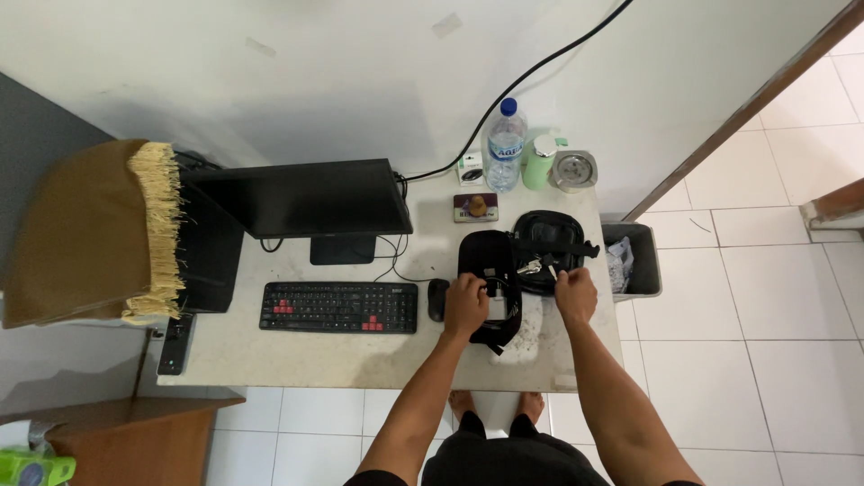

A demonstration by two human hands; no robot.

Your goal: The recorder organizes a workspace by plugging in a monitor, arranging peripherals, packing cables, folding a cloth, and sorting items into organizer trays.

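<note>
I see the black pouch (513, 270) lying unzipped on the desk (297, 355) by the mouse (437, 299) — L hand (466, 304) curled on its flap, pinning it open w/ something white beneath. R hand (576, 293) pinches at the contents — prob a cable, can't tell.

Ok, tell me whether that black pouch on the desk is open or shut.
Open. The black pouch lies spread in two halves on the desk, with the left hand and right hand at its contents.

A black keyboard (339, 307), monitor (301, 198), mouse (437, 299), water bottle (505, 145) and green cup (539, 162) sit on the desk (297, 355).
</note>
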